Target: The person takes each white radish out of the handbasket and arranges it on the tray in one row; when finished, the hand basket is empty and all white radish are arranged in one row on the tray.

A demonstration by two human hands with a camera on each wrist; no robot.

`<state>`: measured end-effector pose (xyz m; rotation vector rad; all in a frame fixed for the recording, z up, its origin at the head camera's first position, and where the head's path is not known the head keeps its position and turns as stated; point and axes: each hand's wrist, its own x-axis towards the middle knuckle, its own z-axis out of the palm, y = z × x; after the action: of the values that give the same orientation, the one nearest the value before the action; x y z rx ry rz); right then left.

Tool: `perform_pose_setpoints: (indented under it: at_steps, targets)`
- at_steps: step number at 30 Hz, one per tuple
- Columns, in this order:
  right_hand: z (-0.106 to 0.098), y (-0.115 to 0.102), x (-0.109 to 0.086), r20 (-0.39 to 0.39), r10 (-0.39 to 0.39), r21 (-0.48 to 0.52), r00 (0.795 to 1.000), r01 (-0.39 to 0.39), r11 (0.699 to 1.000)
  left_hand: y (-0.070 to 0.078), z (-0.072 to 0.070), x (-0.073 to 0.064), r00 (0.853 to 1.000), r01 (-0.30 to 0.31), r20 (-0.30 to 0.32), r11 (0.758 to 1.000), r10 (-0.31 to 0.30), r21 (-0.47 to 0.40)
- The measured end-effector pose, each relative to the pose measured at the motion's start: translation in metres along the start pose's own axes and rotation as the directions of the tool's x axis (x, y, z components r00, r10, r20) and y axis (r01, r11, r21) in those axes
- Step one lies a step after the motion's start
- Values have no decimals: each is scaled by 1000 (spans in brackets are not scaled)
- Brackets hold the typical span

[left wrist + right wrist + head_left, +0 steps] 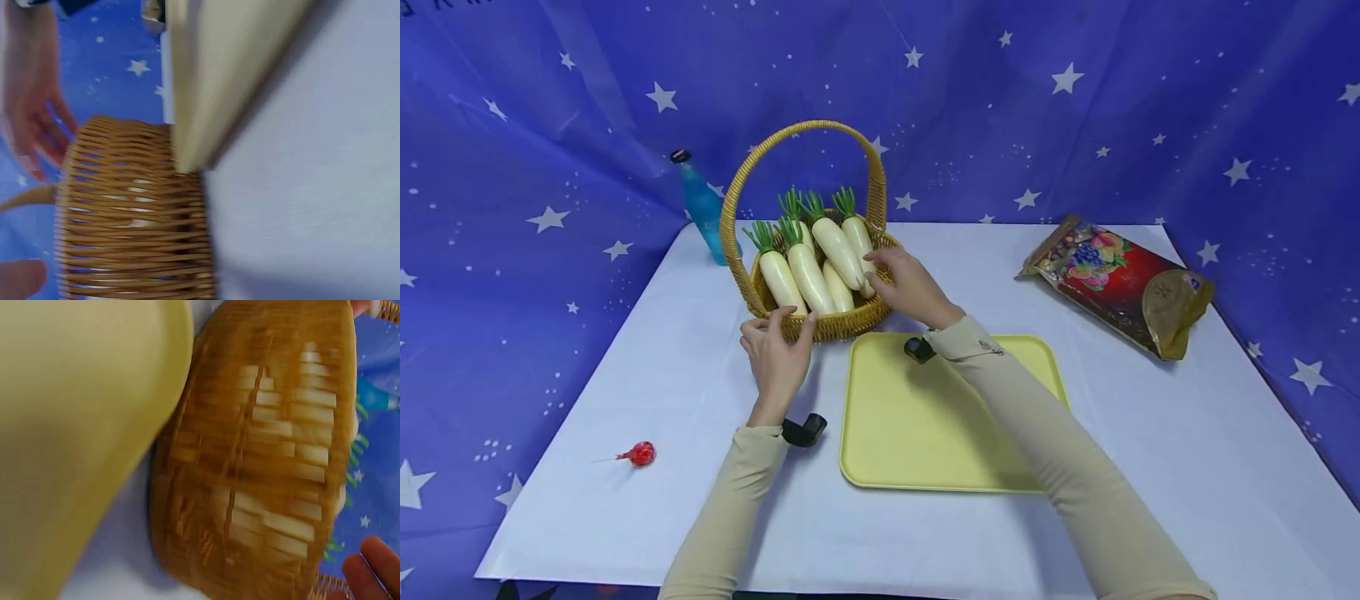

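Note:
A wicker basket with a tall hoop handle stands at the middle of the table and holds several white radishes with green tops. My left hand rests against the basket's front-left rim, thumb and fingertips on the weave. My right hand reaches over the right rim with loosely spread fingers touching the rightmost radish. The left wrist view shows the basket wall close up and blurred, with my thumb beside it. In the right wrist view the basket fills the frame, my fingertips at the lower right.
A yellow tray lies just in front of the basket, under my right forearm. A blue bottle stands behind the basket on the left. A red snack bag lies at the right, a red lollipop at the front left.

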<state>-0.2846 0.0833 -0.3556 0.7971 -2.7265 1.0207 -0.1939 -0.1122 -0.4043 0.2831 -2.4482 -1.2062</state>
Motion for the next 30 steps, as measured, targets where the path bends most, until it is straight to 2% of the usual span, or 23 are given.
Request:
perform_pose_setpoints:
  at_steps: [4, 8, 12, 15, 22, 30]
  targets:
    - [17, -6, 1, -44, -27, 55, 999, 29, 998, -11, 14, 2, 998, 34, -50, 997, -37, -73]
    - [32, -11, 5, -85, -21, 117, 996, 31, 993, -12, 25, 2, 993, 36, -105, 986, -54, -164]
    - [45, -10, 12, -124, 5, 135, 992, 12, 991, -13, 29, 3, 987, 39, -146, 980, -68, -193]
    - [51, -7, 18, -131, 22, 115, 991, -7, 993, -14, 30, 4, 990, 47, -122, 980, -71, -191]
    - [56, -4, 37, -64, 68, 23, 996, -66, 998, -19, 27, 4, 997, 41, -56, 986, -51, -164]
    - [56, 3, 58, 21, 99, -29, 995, -98, 995, -21, 26, 7, 997, 44, -50, 986, -52, -162]
